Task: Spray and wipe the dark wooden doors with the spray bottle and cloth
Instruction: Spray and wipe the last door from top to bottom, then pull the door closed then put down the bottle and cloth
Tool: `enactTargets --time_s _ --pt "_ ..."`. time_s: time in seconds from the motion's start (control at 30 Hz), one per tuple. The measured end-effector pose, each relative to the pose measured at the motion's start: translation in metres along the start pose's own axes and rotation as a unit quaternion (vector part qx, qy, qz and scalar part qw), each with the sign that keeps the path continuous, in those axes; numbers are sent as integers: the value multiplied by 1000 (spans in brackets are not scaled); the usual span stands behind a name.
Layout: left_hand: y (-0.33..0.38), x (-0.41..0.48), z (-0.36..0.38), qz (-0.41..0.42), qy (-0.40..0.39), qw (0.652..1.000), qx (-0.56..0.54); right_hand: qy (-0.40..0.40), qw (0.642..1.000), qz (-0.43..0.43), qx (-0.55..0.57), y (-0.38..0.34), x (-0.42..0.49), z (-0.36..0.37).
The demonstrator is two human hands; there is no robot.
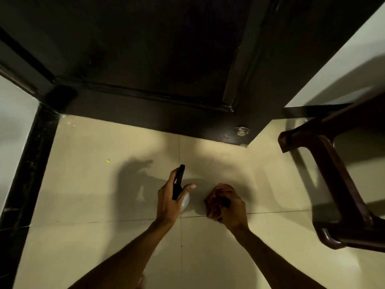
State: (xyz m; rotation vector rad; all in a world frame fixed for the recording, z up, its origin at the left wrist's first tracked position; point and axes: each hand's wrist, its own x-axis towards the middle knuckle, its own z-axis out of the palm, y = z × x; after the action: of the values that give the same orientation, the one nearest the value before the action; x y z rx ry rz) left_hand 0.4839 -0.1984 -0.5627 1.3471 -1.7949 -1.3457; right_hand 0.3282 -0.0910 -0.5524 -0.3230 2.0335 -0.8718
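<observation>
1. Dark wooden door (166, 49), near-black, panelled with a raised frame. It fills the upper part of the view, and its foot meets the floor ahead of me.
2. Cream tiled floor (93, 195), glossy with thin grout lines. My arms' shadows fall across it.
3. Dark brown glossy chair (338, 180), seen only in part. It stands at my right, well apart from my hands.
4. Black skirting strip (27, 174), running along the pale wall on my left.
5. My left hand (166, 201), fingers wrapped about the bottle's neck and thumb stretched out to the right.
6. My right hand (233, 209), fist clenched round the cloth. It is near the left hand but not touching it.
7. Spray bottle (178, 182), with a black trigger head and a translucent white body. My left hand holds it above the floor, nozzle toward the door.
8. Reddish-brown cloth (214, 203), bunched and bulging from my right fist.
9. Small round silver metal fitting (241, 131), low on the dark wood.
10. Tiny yellow speck (107, 160), lying on the tile to my left.
</observation>
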Motion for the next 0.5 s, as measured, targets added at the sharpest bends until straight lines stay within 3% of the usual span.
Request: enactTargets --time_s 0.17,0.23,0.3,0.4,0.5 --pt "-11 -5 -8 -65 -53 996 24 -64 994 57 65 -16 -4 -5" --pt "-13 -10 -23 -104 -112 985 75 -63 987 64 136 -33 -21 -13" --pt "-6 -19 -47 -146 -168 961 163 -71 987 56 135 -53 -48 -27" --pt "43 -35 -84 -216 -223 923 228 -90 985 15 148 -102 -109 -55" --pt "151 -47 -117 -210 -217 929 215 -110 990 -57 63 -152 -181 -101"
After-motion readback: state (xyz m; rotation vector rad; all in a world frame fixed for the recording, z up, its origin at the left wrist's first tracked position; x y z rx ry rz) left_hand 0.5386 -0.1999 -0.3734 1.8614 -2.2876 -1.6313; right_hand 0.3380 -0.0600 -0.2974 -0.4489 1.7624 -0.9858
